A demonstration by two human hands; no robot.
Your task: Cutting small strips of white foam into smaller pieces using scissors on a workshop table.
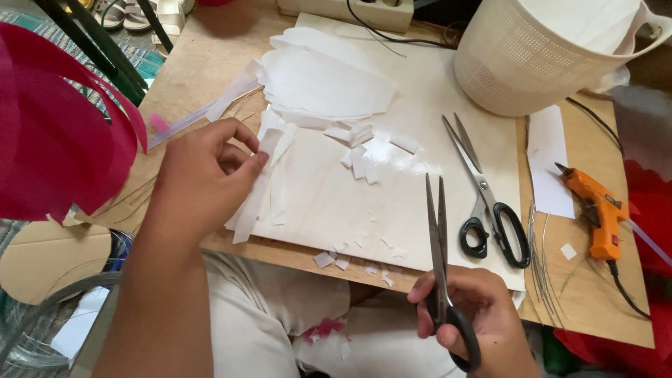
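My left hand point(206, 175) pinches the top of a long white paper strip point(253, 199) that lies on a pale board point(329, 203). My right hand point(472, 311) grips the black handles of a pair of scissors point(437, 234), blades nearly closed and pointing away from me over the board's near edge. More white strips lie beside the held one. Small cut white paper bits point(364, 157) are scattered at the board's middle, and a stack of large white petal-shaped paper cutouts point(325, 80) lies farther back.
A second pair of black-handled scissors point(483, 192) lies on the board to the right. An orange glue gun point(595, 210) rests at right next to thin wires point(542, 262). A white perforated basket point(553, 52) stands at the back right. Big pink paper petals point(56, 133) fill the left.
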